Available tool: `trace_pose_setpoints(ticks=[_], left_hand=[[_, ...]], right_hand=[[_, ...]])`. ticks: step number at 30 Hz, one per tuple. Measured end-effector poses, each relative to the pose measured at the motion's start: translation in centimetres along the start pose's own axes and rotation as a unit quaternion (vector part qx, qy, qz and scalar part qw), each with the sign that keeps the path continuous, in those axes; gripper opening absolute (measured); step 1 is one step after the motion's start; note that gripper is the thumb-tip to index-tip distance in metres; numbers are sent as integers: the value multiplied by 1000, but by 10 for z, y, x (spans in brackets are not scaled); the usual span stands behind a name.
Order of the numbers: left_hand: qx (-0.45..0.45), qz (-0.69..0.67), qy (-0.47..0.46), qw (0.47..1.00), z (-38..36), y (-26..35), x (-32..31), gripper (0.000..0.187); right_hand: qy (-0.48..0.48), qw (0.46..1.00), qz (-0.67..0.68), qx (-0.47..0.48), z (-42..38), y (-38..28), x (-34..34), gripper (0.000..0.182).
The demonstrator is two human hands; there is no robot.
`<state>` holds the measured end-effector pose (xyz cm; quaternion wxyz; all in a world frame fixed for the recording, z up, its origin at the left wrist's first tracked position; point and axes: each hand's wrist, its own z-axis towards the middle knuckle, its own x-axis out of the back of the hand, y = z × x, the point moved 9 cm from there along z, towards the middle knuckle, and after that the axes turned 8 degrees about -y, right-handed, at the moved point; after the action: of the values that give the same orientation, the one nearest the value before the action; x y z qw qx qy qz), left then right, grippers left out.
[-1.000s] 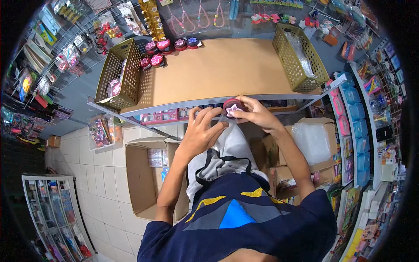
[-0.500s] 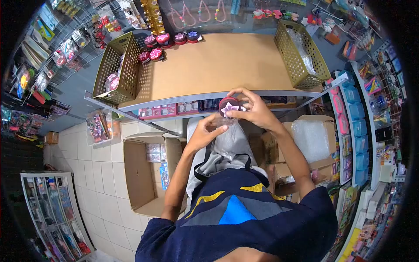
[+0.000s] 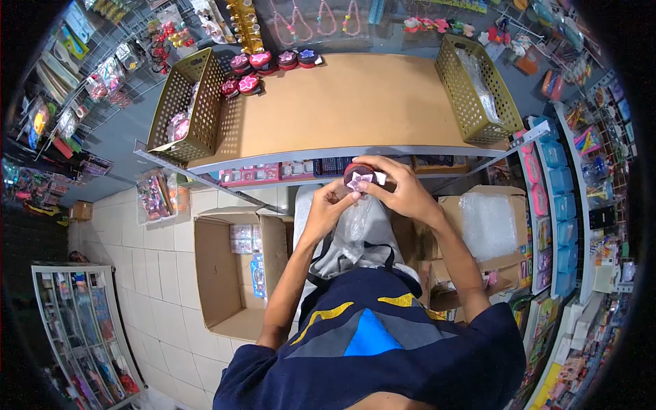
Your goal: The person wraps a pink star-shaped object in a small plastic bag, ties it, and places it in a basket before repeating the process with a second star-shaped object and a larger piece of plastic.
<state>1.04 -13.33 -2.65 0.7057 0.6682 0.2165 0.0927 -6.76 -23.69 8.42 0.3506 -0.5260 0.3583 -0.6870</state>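
Note:
A small round case (image 3: 357, 178), dark red with a pale pink flower on its face and a white tag at its side, is held up in front of the shelf edge. My right hand (image 3: 408, 195) grips it from the right, with fingers over the top and thumb across the front. Closed at the case's lower left, my left hand (image 3: 324, 213) pinches a clear plastic bag (image 3: 354, 229) that hangs down over my lap. Whether the bag still covers part of the case is hard to see. Several similar flower-topped cases (image 3: 248, 84) stand at the shelf's back left.
Olive perforated baskets stand at both ends of the wooden shelf (image 3: 335, 102): a left basket (image 3: 205, 113) and a right basket (image 3: 454, 92). An open cardboard box (image 3: 219, 273) is on the floor at left. Another box holds bubble wrap (image 3: 488, 225) at right. Hanging goods surround the shelf.
My left hand has moved up and right, closing in on the case. The case has tilted slightly and sits a little lower. The bag now hangs narrower beneath it.

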Motion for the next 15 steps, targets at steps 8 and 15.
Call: trace_pose_setpoints(ticks=[8,15], left_hand=[[-8,-92,11,996,1,3,-1,30],[-33,-128,12,991,12,11,-10,28]], right_hand=[[-48,997,-55,26,0,-4,-2,57],[-85,995,-33,-32,-4,6,-8,47]])
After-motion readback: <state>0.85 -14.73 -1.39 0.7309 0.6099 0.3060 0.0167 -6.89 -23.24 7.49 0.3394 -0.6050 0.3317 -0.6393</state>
